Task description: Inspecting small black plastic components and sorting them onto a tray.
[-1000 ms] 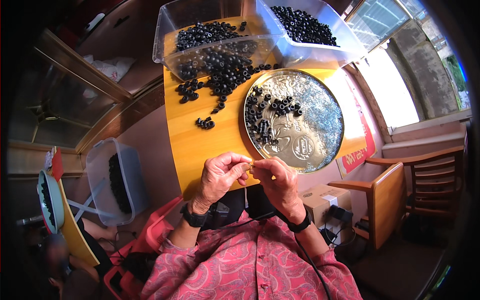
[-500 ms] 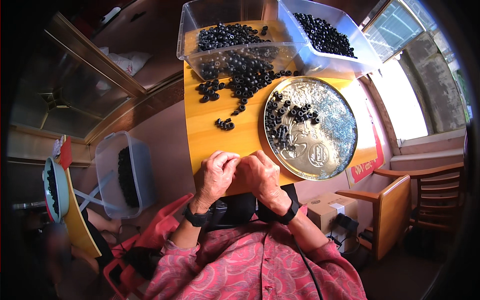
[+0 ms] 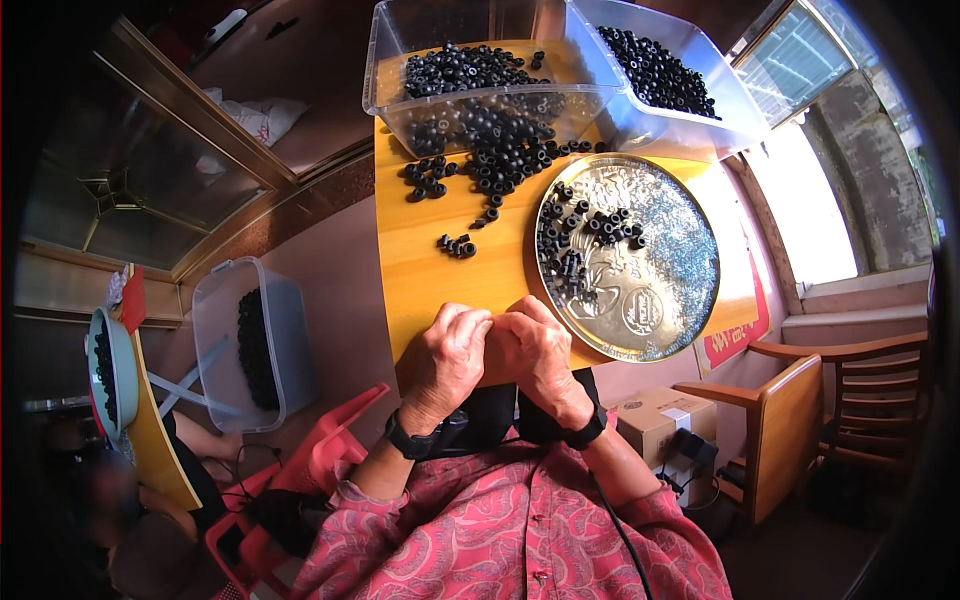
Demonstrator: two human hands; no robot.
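Note:
At the near edge of the yellow wooden table (image 3: 410,280) my left hand (image 3: 455,350) and my right hand (image 3: 537,350) meet, fingers curled and fingertips almost touching. Whatever they pinch is hidden behind the fingers. Just right of my right hand lies a round metal tray (image 3: 610,335) with an embossed pattern. Small black ring-shaped parts (image 3: 610,228) lie on its left side, and tiny shiny bits (image 3: 675,235) cover its right side. Beyond my hands, a small cluster of black ring-shaped parts (image 3: 458,246) rests on the wood.
Two clear plastic bins (image 3: 400,105) (image 3: 660,125) at the far side hold black parts. More parts spill before them. On the left stand another clear bin (image 3: 300,350), a red plastic stool (image 3: 330,430) and a pale green basin (image 3: 125,370). A cardboard box (image 3: 660,415) and wooden chair (image 3: 785,430) are at right.
Both hands have shifted slightly to the right, and the left wrist sits a little lower. The fingers stay curled together; the whole view has moved slightly.

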